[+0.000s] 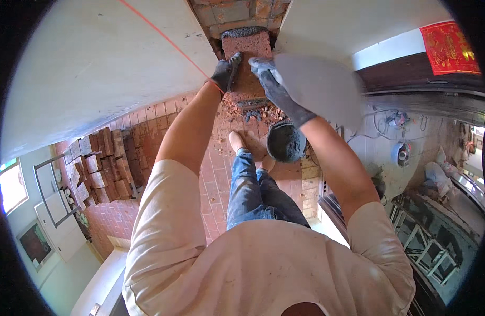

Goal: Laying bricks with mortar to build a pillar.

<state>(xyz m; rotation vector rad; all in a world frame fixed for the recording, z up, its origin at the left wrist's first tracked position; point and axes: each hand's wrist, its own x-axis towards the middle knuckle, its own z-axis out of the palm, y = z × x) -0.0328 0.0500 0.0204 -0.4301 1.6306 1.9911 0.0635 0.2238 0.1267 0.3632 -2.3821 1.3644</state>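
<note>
My left hand (226, 71), in a dark glove, lies with its fingers stretched along the left edge of a red brick surface (246, 73). This narrow brickwork fills the gap between two pale wall faces. Dark wet mortar (245, 32) covers its far end. At the right edge, my gloved right hand (274, 81) has its fingers drawn together; what they hold is unclear. Beside that hand spreads a large, smeared pale grey flat shape (319, 89), too blurred to name. A black bucket (286, 141) with dark mortar inside stands below my right wrist.
A taut red string (163, 34) slants down to my left wrist. Broken brick bits (234, 113) litter the tiled floor before my feet. Stacked bricks (103, 168) stand at left. To the right are a dark ledge, a red decorated cloth (450, 47) and a white metal frame (427, 250).
</note>
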